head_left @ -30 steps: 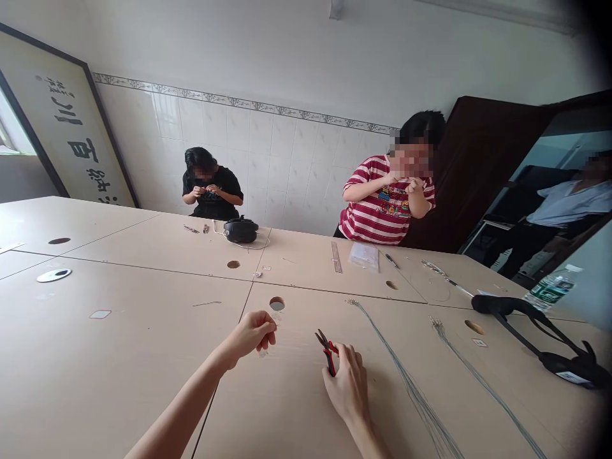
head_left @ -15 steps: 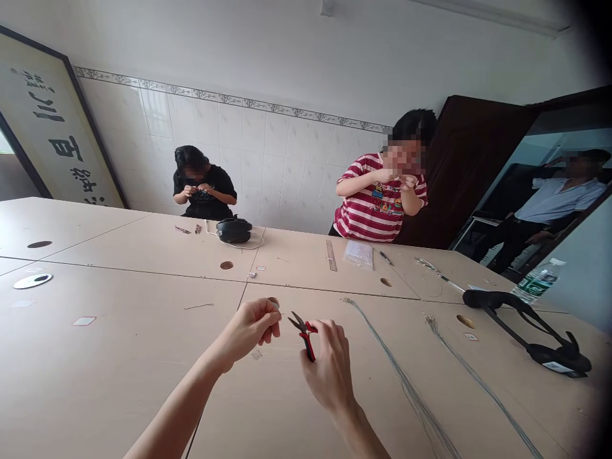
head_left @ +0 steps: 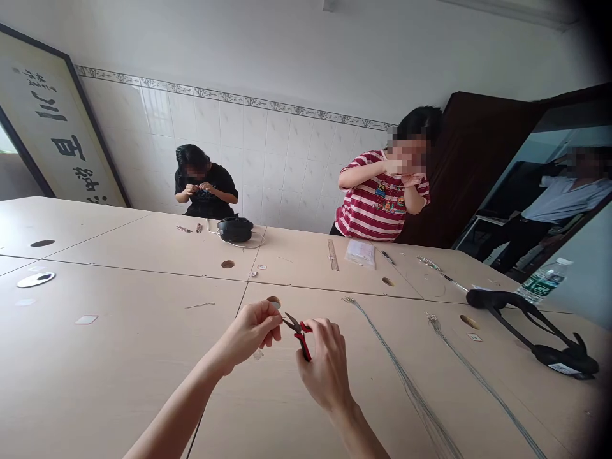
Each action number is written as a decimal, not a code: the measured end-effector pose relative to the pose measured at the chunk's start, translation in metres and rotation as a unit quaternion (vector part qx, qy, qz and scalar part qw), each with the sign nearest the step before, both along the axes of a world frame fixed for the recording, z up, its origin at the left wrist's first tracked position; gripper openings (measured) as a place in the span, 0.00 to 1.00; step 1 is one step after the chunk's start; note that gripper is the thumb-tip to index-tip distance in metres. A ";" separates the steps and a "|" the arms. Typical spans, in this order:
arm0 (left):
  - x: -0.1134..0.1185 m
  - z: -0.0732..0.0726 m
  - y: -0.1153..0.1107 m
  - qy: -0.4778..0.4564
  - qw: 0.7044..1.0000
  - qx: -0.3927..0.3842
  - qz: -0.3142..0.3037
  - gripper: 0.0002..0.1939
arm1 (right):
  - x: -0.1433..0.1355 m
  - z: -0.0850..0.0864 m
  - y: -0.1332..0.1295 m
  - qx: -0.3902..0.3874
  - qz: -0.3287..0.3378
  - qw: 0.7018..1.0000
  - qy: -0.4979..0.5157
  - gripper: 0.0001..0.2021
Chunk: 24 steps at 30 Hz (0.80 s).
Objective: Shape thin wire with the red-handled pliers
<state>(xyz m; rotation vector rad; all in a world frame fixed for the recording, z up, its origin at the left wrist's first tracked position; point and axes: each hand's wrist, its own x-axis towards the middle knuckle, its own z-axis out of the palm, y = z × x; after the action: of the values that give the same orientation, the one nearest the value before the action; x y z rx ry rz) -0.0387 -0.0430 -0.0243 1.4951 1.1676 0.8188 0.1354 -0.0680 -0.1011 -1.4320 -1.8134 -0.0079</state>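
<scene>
Pliers (head_left: 301, 340) beside pressed fingertips
Well in from the table's (head_left: 119, 382) far edge, the left hand (head_left: 253, 333) pinches, contents too small to tell; the right hand (head_left: 327, 366), curled round red handles, should steady the tips.

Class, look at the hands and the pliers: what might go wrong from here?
The pliers in the right hand point at the fingertips of the left hand, close by; a slip might nip skin. Anything pinched there is too small to make out; it might drop, perhaps into the round hole just beyond.
</scene>
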 end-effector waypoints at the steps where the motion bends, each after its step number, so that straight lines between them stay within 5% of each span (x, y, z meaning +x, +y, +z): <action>1: 0.000 -0.001 0.000 -0.002 1.000 0.000 -0.002 0.13 | 0.000 0.000 0.000 0.003 -0.001 1.000 -0.001 0.18; 24: 0.005 -0.003 0.000 -0.005 1.000 0.017 -0.006 0.15 | -0.010 0.001 0.005 0.003 0.008 1.000 0.014 0.13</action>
<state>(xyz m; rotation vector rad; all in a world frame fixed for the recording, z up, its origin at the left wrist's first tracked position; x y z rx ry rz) -0.0332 -0.0432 -0.0272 1.5227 1.1407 0.8410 0.1259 -0.0627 -0.1002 -1.4071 -1.7997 0.0159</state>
